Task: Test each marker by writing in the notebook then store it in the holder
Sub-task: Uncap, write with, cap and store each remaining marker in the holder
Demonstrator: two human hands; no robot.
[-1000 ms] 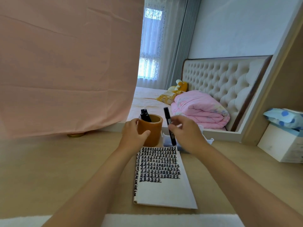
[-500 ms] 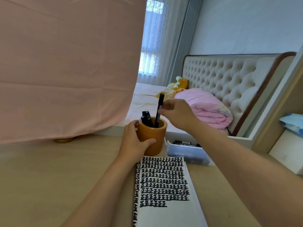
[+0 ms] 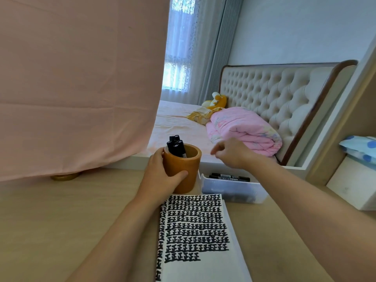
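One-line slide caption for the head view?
Left hand grips the wooden holder of black markers; empty right hand hovers near the marker tray behind the notebook.

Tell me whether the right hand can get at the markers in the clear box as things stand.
Probably yes. The right hand hovers empty just above the clear box, whose top is open, and the markers lie exposed on top. The left hand grips the holder off to the side.

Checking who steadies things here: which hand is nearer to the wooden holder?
Left. The left hand grips the holder, thumb and fingers round its side. The right hand is apart, off to the holder's right, above the clear box, holding nothing.
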